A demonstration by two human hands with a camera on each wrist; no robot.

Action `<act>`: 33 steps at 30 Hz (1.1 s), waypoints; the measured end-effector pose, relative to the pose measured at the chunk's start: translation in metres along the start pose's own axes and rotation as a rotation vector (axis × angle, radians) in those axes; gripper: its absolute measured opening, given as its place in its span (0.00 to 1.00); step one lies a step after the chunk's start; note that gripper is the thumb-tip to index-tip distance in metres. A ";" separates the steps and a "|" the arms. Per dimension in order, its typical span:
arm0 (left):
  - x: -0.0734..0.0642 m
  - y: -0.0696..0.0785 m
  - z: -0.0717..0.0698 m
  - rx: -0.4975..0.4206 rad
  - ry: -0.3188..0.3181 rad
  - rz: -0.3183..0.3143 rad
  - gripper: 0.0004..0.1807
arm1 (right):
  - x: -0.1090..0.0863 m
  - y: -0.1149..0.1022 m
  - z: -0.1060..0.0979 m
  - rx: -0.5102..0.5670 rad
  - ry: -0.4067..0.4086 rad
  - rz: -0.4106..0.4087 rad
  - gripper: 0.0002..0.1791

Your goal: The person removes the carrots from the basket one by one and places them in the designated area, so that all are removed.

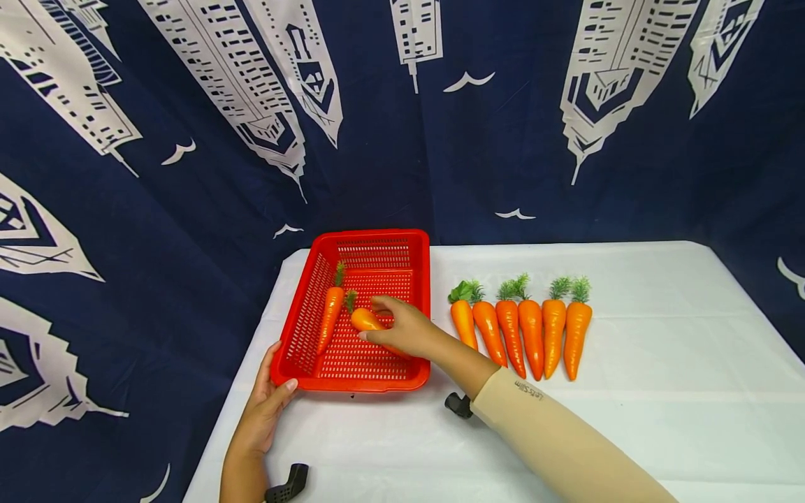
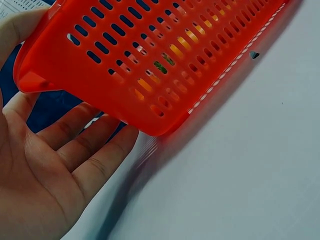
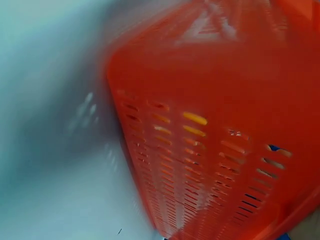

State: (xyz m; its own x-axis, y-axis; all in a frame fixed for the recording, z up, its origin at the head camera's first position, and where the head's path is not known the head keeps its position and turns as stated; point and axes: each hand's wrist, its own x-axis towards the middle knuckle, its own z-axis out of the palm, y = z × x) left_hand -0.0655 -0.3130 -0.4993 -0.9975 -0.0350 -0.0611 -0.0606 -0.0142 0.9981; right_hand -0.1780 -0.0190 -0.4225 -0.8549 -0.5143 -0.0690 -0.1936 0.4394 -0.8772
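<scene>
A red plastic basket with slotted walls stands at the left of the table. My left hand holds its near left corner, thumb on the rim; in the left wrist view the fingers reach along the outside below the rim. One orange toy carrot with green leaves lies along the basket's left side. A second carrot lies slanted near the middle, partly hidden under my right hand. The right thumb rests at this carrot, with the fingers spread apart from it above.
To the right of the basket, several carrots lie side by side on the white tablecloth, leaves pointing away. A navy curtain with white buildings hangs behind and at the left. Black wrist mounts show at both wrists.
</scene>
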 end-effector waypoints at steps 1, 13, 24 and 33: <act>0.000 0.000 0.000 -0.001 0.000 0.000 0.43 | 0.001 0.000 0.000 -0.016 -0.004 0.006 0.45; 0.003 0.001 0.000 0.003 0.003 0.009 0.43 | 0.023 0.001 0.000 -0.051 -0.071 0.026 0.52; 0.000 0.000 0.001 0.003 0.002 0.020 0.43 | 0.035 0.003 0.008 -0.057 -0.145 0.098 0.55; 0.000 -0.001 0.000 0.004 -0.003 0.017 0.43 | 0.039 0.006 0.011 -0.035 -0.217 0.111 0.58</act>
State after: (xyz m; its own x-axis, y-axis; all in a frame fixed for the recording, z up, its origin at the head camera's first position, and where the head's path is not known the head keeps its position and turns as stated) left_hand -0.0650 -0.3127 -0.5002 -0.9985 -0.0321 -0.0440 -0.0437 -0.0097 0.9990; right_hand -0.2072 -0.0449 -0.4354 -0.7494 -0.6055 -0.2680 -0.1238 0.5258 -0.8416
